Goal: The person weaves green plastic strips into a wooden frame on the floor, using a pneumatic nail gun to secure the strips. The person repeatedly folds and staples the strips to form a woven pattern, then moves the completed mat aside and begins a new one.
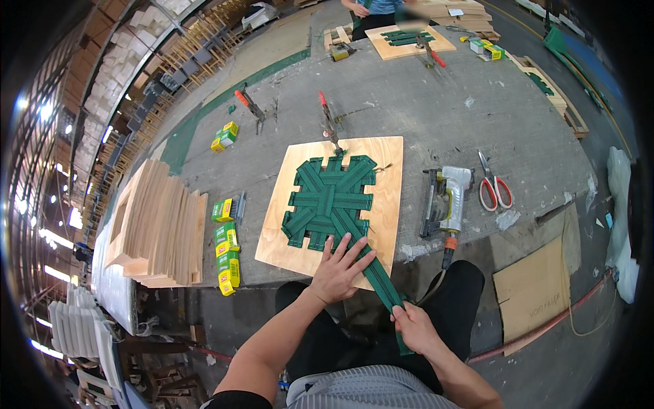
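On a light plywood panel [276, 235] lies a pad of crossed green webbing straps [331, 196], with short strap ends around its edge. A loose green strap [381, 281] runs from the pad diagonally down past the panel's near edge. My left hand [335, 271] rests with fingers spread on the pad's lower edge, its fingertips touching the strap. Below the panel, my right hand [413, 327] is closed round the strap, whose tail hangs beneath the fist. A red-handled toggle clamp [329, 123] meets the panel's far edge.
A staple gun [449, 201] with an air hose and red-handled scissors [494, 187] lie at right. Yellow-green boxes [227, 255] and stacked wooden frames [160, 228] stand at left. Another clamp [251, 105] sits farther back. Across the table, a person [375, 8] works at a similar panel [446, 46].
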{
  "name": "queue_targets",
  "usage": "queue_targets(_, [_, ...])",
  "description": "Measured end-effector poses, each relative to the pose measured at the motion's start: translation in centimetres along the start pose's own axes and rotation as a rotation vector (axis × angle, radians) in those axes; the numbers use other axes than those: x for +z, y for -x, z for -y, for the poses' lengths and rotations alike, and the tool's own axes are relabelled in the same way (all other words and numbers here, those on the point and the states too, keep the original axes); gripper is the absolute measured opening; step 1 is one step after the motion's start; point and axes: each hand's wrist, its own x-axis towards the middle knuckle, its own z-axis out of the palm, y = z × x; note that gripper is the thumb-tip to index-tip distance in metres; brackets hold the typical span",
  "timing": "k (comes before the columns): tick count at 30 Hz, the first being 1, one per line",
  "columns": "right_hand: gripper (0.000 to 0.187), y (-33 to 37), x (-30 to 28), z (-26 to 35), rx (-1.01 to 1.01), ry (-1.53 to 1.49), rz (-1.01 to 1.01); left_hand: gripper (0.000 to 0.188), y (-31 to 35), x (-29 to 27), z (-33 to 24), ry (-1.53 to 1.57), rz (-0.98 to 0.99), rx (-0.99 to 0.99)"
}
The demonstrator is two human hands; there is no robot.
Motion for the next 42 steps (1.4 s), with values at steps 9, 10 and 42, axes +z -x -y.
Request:
queue_targets(9, [0.035,0.8,-0.3,0.3,-0.028,0.032,-0.003,0.091,0.1,0.6,0.3,-0.036,-0.064,0.044])
queue_targets(10, [0.034,0.9,-0.3,0.3,-0.028,0.037,-0.001,0.091,0.1,0.6,0.3,-0.019,-0.066,0.045])
queue_targets(42, [0.031,-7.8,2.2,-1.3,0.017,0.909,-0.043,0.072,1.9,1.0,0.7,0.129,-0.169,-0.042])
